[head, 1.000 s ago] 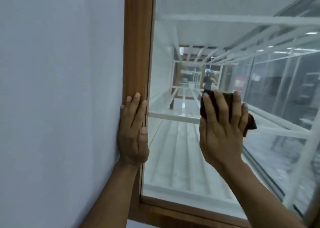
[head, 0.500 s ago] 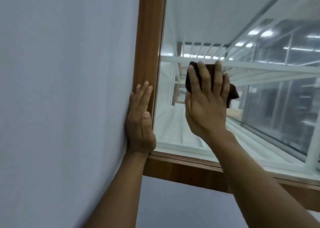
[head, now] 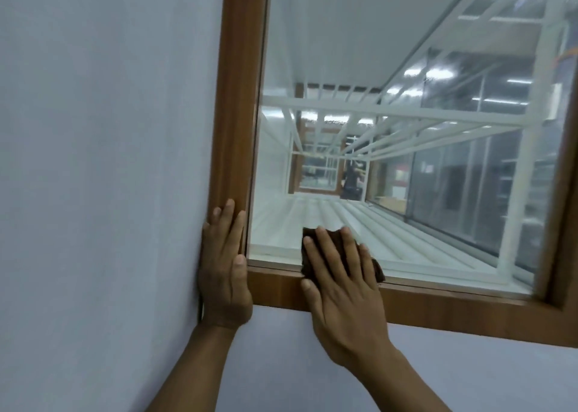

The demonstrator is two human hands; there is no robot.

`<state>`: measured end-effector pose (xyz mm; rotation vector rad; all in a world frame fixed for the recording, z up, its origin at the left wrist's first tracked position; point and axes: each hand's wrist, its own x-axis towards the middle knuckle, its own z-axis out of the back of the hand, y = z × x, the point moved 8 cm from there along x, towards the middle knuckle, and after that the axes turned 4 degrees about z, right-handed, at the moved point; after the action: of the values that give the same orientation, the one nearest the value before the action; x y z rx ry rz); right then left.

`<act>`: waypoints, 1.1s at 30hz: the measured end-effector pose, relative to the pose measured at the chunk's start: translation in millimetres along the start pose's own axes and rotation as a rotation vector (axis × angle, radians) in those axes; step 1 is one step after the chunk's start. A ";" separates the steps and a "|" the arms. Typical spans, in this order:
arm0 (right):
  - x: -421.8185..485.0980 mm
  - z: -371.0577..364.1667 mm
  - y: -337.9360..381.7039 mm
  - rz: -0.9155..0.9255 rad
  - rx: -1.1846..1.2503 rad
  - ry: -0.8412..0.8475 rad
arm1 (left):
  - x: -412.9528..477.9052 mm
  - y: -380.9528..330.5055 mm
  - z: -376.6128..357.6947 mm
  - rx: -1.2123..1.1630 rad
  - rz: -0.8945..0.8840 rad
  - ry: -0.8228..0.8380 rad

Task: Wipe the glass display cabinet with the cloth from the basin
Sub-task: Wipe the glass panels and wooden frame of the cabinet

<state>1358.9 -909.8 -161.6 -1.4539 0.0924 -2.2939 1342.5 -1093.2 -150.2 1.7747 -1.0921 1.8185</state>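
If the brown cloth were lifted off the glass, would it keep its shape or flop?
Probably floppy: the cloth bunches unevenly under the right hand, one corner poking out. Likely light, since flat fingers alone pin it to the glass.

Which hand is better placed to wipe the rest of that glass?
The right hand, probably: it presses the brown cloth flat against the glass at its bottom edge. The left hand holds nothing and rests on the wooden frame.
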 end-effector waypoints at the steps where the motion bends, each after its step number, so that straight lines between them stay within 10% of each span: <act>1: -12.5 5.8 -24.3 -0.095 -0.029 -0.019 | -6.6 -1.0 -1.6 0.033 0.002 0.012; 5: -18.6 26.7 -85.8 -0.330 -0.089 -0.058 | -6.0 -3.7 -8.0 0.090 0.008 -0.022; 10: 19.2 2.6 -18.1 0.147 -0.160 0.000 | -7.3 -3.9 -14.1 0.243 -0.028 0.046; 15: 32.5 38.8 -94.0 -0.281 -0.071 -0.200 | -6.0 -8.6 -19.5 0.438 -0.090 0.110; 21: 14.7 11.0 -32.3 0.288 -0.170 0.007 | -1.3 -14.1 -21.8 0.572 0.003 0.147; 33: 319.8 172.4 -142.9 0.036 -0.183 -0.224 | 232.7 -121.2 -89.1 0.547 0.005 0.250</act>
<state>1349.0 -873.6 227.0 -1.7760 0.2662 -2.1246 1339.8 -1009.0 113.7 1.7370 -0.5322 2.4275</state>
